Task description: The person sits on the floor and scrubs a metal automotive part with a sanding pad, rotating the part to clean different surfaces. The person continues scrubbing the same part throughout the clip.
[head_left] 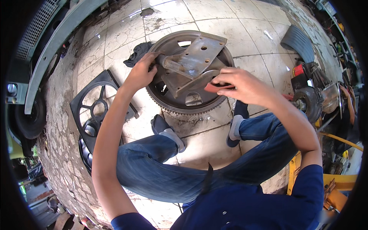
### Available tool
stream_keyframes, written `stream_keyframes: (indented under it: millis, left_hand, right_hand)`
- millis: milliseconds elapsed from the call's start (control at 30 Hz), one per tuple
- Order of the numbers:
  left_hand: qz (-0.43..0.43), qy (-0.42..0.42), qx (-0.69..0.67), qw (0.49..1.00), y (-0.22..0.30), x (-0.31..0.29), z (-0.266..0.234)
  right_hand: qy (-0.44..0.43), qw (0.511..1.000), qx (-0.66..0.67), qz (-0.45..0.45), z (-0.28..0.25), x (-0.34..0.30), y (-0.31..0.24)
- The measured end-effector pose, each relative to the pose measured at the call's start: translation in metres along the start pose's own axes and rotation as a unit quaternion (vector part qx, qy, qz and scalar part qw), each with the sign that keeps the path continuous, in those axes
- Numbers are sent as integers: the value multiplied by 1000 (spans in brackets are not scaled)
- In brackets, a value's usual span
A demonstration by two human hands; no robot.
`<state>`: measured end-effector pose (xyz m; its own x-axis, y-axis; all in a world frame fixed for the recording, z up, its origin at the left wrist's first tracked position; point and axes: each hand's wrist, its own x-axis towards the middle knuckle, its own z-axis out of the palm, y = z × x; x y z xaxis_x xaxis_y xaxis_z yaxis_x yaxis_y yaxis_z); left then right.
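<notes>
A large toothed flywheel (153, 90) lies flat on the tiles between my feet. On top of it rests a grey metal bracket (205, 48) with several holes, a flat plate and a short round tube on its left side. The fingers of my left hand (142, 71) are curled round the end of that tube. My right hand (243, 82) pinches a folded reddish sheet (219, 88), which looks like sandpaper, beside the bracket's near right edge. Whether the sheet touches the metal I cannot tell.
A black plastic fan shroud (78, 103) leans by my left forearm, and a dark cloth (138, 53) lies behind the flywheel. To the right are a curved ribbed grey piece (299, 42) and a greasy machine part (308, 101). A vehicle's bumper (50, 50) borders the left.
</notes>
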<state>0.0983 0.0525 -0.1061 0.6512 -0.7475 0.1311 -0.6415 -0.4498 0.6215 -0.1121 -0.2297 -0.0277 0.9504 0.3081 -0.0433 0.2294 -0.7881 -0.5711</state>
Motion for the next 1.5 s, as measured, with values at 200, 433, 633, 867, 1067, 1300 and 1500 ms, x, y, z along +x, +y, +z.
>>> stream_keyframes:
  millis: [200, 433, 633, 867, 1067, 1300, 1500]
  left_hand:
    - [50, 3, 123, 991, 8, 0, -5]
    - [113, -13, 32, 993, 90, 7, -9]
    - [-30, -76, -155, 984, 151, 11, 2]
    - [229, 25, 32, 973, 136, 19, 17]
    - [177, 0, 61, 982, 94, 19, 8]
    - [155, 35, 59, 986, 58, 17, 30]
    - [168, 25, 72, 983, 56, 15, 28]
  right_hand:
    - [133, 984, 109, 52, -45, -4, 0]
    - [170, 931, 316, 72, -33, 2, 13]
    - [88, 942, 320, 54, -32, 0, 8]
    - [96, 987, 115, -54, -17, 5, 9]
    - [105, 988, -110, 12, -30, 13, 25]
    - [71, 968, -205, -126, 29, 18, 48]
    - [109, 943, -313, 11, 33, 24, 50]
